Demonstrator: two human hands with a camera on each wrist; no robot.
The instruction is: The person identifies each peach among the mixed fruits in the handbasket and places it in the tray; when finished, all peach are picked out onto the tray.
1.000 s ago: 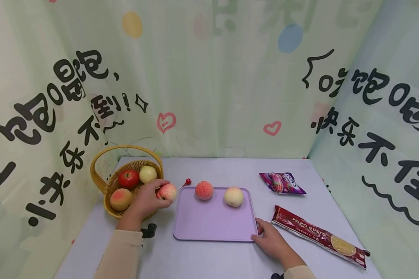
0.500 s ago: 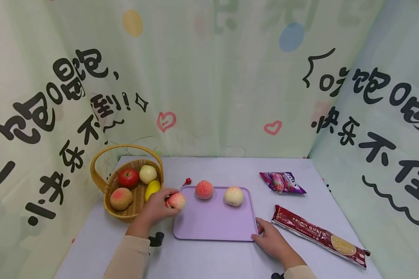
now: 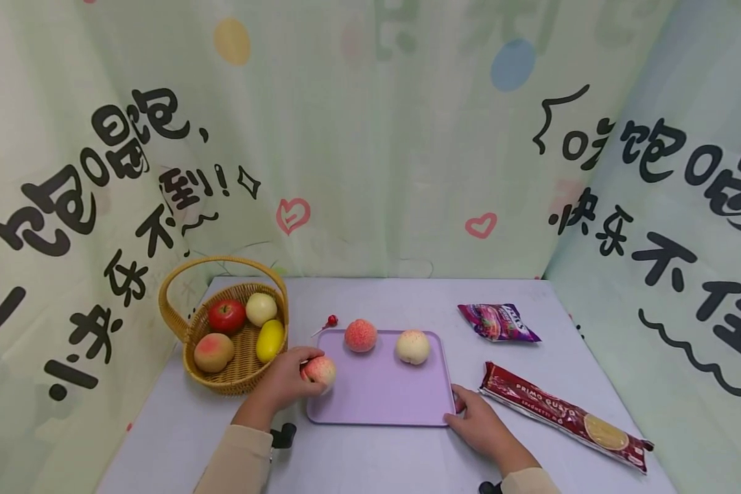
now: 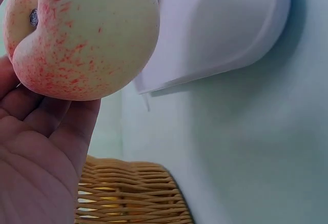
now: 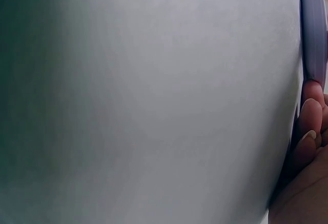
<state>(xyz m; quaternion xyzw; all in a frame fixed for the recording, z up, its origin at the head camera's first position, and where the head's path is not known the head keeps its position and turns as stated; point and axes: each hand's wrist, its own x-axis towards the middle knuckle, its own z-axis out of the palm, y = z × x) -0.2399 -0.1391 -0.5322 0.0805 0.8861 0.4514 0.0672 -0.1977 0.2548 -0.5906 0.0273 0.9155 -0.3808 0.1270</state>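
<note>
My left hand [image 3: 289,381] grips a pale peach with red speckles [image 3: 319,372] at the left edge of the lilac tray [image 3: 377,398]. In the left wrist view the fingers [image 4: 66,126] curl against the peach [image 4: 97,34], raised off the table. At the tray's near right corner my right hand [image 3: 478,420] holds the rim, thumb in front and fingers at the side. The right wrist view has its fingers [image 5: 310,116] bent at the tray's edge [image 5: 313,29]. Along the tray's back sit a red-pink peach [image 3: 361,335] and a cream-coloured fruit [image 3: 412,347].
A wicker basket [image 3: 237,387] at left holds a red apple [image 3: 226,316], an orange peach [image 3: 214,353], a pale round fruit [image 3: 261,309] and a yellow fruit [image 3: 270,341]. A small red berry pick [image 3: 331,320] lies behind the tray. Right: purple snack bag [image 3: 499,322], red spaghetti pack [image 3: 562,415].
My left hand has carried the speckled peach away from the basket, rightward and nearer, to the tray's left edge. The yellow fruit in the basket has come into sight. The right hand stays put.
</note>
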